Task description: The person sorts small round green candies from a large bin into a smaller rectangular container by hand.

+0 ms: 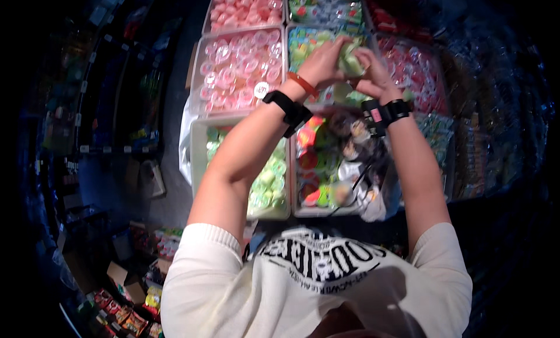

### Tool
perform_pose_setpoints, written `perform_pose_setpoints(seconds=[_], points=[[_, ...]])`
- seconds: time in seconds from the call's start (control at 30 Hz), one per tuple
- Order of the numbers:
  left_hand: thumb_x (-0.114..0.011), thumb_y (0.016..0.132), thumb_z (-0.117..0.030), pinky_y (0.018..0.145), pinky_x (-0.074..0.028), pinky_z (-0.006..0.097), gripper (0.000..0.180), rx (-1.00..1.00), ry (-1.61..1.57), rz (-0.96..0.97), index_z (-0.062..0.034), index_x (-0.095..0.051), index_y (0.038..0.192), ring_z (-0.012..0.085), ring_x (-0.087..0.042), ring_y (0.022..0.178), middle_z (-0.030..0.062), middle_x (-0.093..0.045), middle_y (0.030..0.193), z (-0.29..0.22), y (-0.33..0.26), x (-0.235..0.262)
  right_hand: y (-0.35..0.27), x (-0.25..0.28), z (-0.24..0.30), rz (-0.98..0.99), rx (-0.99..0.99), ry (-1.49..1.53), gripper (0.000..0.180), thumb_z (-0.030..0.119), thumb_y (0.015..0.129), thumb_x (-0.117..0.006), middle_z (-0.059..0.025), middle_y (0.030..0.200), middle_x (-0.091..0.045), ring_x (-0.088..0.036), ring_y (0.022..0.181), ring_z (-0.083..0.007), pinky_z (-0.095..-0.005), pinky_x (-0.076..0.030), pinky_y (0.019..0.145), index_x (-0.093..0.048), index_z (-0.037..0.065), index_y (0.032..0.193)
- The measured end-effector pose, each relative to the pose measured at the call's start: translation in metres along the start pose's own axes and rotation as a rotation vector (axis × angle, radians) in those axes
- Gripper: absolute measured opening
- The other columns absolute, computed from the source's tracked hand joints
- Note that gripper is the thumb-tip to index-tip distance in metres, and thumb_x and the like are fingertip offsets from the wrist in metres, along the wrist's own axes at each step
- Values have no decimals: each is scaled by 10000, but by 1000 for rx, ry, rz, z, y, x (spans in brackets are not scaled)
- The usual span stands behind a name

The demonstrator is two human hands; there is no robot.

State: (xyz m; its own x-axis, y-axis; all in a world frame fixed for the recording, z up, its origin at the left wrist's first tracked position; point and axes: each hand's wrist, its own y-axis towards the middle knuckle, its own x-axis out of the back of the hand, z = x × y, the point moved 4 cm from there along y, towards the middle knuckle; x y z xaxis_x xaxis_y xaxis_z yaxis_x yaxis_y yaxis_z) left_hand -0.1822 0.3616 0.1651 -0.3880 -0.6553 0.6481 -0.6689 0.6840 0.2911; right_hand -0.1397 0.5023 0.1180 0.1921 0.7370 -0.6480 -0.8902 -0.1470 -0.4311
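Observation:
Both arms reach over a bin of blue, green and yellow packets (301, 46). My left hand (326, 62), with an orange band and black strap at the wrist, curls around pale green jelly cups (351, 63). Facing it, my right hand (374, 74) closes on the other side of the same cups, its wrist in a black strap. The fingers hide part of them, and their number cannot be told. Below the hands lie more pale green cups (343, 94). Similar green cups (269, 186) fill the white bin (198, 163) at the near left.
Left of my hands is a bin of pink jelly cups (239, 69); beyond it are pink wrapped sweets (245, 10). Pink-and-white packets (415, 72) fill a bin at the right. Nearer me, a bin holds colourful toy-like packs (315, 157). Dark shelves (108, 93) stand at the left.

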Motion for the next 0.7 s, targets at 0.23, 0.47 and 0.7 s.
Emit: perform_pose_setpoints(seconds=[0.23,0.47,0.7], points=[[-830,632,-228,913,-447,411,783,58,-182,-168,-83,-396,1266,379,-532,1098,196,-541,1163,-56,-143,-1,-97,-26,-106,-100,-76,-103,297,335,958,-485,-15,1069,-607,-628,865,-134,-280,-540,613,-540,140,1175],[-813,688,-247,909,-463,392,806,394,-398,24,-101,-325,1312,337,-563,1103,175,-550,1165,-33,-280,11,-138,-78,-216,-155,-111,-347,354,98,839,-659,-48,996,-594,-630,808,-164,-271,-536,563,-531,87,1169],[-789,736,-205,830,-495,284,770,537,-501,-8,-71,-315,1327,174,-550,1044,112,-512,1173,51,-322,49,-70,-114,-269,-141,-185,-337,374,22,825,-641,-66,1004,-547,-611,842,-180,-318,-578,625,-516,100,1168]])
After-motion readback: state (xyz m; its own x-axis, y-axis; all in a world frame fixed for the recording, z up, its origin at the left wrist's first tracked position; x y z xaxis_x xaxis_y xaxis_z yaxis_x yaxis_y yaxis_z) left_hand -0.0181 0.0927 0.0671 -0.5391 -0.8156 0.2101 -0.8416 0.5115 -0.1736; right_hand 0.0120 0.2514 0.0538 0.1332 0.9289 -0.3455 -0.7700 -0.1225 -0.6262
